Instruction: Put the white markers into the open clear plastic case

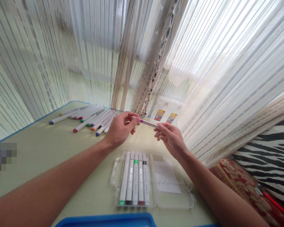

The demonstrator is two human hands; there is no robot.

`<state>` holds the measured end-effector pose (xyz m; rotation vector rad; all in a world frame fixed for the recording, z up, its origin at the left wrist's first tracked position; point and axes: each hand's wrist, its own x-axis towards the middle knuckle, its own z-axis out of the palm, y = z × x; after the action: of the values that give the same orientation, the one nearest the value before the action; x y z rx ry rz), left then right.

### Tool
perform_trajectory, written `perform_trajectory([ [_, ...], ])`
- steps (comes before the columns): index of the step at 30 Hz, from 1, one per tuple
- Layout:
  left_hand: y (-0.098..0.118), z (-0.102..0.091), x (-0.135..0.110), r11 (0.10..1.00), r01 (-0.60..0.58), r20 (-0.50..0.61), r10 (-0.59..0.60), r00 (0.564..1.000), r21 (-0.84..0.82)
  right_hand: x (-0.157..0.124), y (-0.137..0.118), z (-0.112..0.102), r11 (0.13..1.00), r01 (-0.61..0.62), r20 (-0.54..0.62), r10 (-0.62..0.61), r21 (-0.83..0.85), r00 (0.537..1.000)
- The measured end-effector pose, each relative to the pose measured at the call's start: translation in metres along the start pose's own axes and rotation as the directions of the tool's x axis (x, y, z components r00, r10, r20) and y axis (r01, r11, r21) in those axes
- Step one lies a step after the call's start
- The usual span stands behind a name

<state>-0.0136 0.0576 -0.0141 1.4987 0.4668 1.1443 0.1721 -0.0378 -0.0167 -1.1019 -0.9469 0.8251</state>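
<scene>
My left hand (121, 127) and my right hand (170, 137) hold one white marker with a purple band (148, 123) between them, above the pale green table (49, 151). The left fingers pinch its left end and the right fingers pinch its right end. Below the hands lies an open clear plastic case (170, 189) with several white markers (134, 178) lined up in its left part. A row of loose white markers with coloured caps (90, 118) lies at the far left of the table.
Sheer striped curtains (215, 78) hang close behind the table. A clear plastic box with yellow labels (167, 110) stands at the back. A blue tray edge (104, 220) shows at the near side. A zebra-print cushion (269, 157) and red patterned fabric (241, 186) lie at right.
</scene>
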Motion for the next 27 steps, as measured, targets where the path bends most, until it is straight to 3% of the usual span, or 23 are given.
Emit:
perform_trajectory([
  [5,0.007,0.002,-0.002,0.999,-0.049,0.005,0.049,0.999,-0.014,0.0,0.002,0.002,0.996,-0.025,0.1,0.034,-0.084,0.994],
  [10,0.018,0.009,-0.014,0.988,-0.131,0.073,0.125,0.989,0.085,0.0,0.008,0.0,0.944,0.136,0.246,-0.061,-0.302,0.967],
  [16,0.026,0.017,-0.028,0.902,-0.361,0.279,0.293,0.914,0.238,-0.004,0.01,0.0,0.902,0.244,0.332,-0.122,-0.357,0.935],
  [22,0.026,0.019,-0.032,0.839,-0.46,0.329,0.364,0.871,0.29,-0.006,0.004,0.003,0.9,0.277,0.319,-0.168,-0.335,0.933],
  [24,0.027,0.019,-0.032,0.857,-0.439,0.311,0.354,0.882,0.271,-0.006,0.004,0.003,0.899,0.281,0.324,-0.169,-0.337,0.931],
  [27,0.026,0.017,-0.027,0.924,-0.307,0.187,0.267,0.945,0.229,-0.005,0.005,0.002,0.883,0.287,0.309,-0.174,-0.372,0.935],
])
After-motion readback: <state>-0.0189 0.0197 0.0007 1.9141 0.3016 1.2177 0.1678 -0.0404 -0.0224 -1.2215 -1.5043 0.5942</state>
